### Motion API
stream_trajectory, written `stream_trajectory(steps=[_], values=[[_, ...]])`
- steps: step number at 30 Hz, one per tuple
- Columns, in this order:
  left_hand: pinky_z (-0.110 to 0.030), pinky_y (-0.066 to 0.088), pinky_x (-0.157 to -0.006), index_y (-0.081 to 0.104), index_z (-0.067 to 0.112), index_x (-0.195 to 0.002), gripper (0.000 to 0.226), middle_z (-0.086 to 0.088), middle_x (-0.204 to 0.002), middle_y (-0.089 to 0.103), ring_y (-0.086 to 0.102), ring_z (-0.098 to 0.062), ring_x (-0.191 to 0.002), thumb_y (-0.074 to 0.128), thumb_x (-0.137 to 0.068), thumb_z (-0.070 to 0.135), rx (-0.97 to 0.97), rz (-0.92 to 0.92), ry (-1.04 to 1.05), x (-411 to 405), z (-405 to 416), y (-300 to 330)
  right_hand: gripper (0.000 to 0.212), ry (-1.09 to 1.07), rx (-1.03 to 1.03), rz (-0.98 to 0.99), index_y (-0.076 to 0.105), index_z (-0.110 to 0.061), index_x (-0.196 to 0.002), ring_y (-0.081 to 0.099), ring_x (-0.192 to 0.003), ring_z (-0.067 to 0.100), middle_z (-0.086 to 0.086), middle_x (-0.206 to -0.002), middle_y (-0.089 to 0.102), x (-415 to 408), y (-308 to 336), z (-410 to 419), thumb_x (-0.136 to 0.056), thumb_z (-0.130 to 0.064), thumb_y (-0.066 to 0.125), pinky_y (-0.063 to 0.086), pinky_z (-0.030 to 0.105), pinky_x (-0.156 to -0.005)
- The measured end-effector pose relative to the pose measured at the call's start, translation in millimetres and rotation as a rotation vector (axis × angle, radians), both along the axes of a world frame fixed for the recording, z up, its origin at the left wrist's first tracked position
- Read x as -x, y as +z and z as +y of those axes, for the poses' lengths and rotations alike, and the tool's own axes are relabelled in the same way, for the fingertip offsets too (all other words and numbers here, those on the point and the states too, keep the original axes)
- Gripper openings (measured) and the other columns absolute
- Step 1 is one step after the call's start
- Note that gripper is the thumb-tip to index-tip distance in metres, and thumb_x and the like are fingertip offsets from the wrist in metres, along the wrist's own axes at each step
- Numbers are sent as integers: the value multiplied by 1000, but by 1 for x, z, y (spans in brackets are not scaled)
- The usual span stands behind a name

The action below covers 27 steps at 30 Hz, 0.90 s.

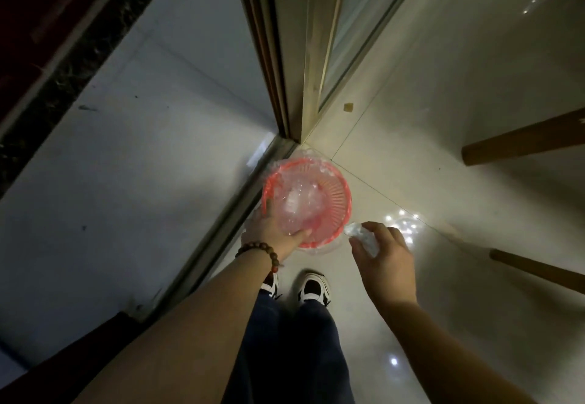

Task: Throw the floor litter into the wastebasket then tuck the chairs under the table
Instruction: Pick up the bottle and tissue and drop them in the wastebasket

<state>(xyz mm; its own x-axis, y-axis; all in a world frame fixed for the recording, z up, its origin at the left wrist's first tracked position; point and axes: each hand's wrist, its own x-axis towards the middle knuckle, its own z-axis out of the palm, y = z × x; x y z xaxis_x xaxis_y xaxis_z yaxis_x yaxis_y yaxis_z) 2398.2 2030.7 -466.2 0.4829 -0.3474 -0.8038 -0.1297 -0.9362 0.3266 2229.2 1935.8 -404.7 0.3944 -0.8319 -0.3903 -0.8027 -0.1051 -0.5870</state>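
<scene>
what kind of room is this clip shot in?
Probably a home dining area beside a sliding door. Cues: glossy floor tiles, a metal sliding-door track running to a door frame, wooden furniture legs at right, and a small red wastebasket with a clear liner on the floor.

Both bare forearms reach forward and down from the near edge. The left hand [274, 232], palm down with a bead bracelet [259, 252] at the wrist, has its fingers and thumb spread and reaching down. To its right, the right hand [384, 255] curls its fingers and thumb around something white and crumpled.
</scene>
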Motion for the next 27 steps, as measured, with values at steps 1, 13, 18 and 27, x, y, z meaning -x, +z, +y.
stream_trajectory(steps=[1, 13, 18, 27], values=[[-46, 51, -90, 9, 44, -145, 110, -3, -145, 37, 45, -28, -127, 64, -56, 79, -4, -32, -37, -5, 0, 8, 19, 0, 2, 2, 65, -15, -102, 53, -77, 17, -3, -88, 51, -5, -3, 0, -84, -21, 68, 39, 26, -69], [-38, 33, -109, 16, 20, -151, 81, -5, -157, 22, 28, -24, -141, 52, -88, 55, 33, -205, -183, -40, 36, 28, 41, 55, -57, 12, 54, -17, -124, 56, -105, 29, 9, -129, 51, -92, -70, 7, -86, -30, 64, 46, 30, -81], [-40, 31, -111, 18, 18, -150, 81, -6, -156, 25, 26, -24, -142, 55, -87, 53, 80, -242, -178, -45, 40, 16, 87, 127, -150, 96, 14, -30, -149, 24, -140, 27, 2, -156, 18, -101, -104, 10, -80, -53, 63, 32, 45, -110], [-43, 31, -113, 21, 20, -149, 81, -3, -153, 30, 25, -22, -141, 54, -85, 57, 180, -320, -239, -56, 27, 63, 91, 71, -33, 123, 11, -29, -149, 16, -143, 28, 5, -158, 15, -73, -39, 7, -80, -56, 63, 22, 47, -115]])
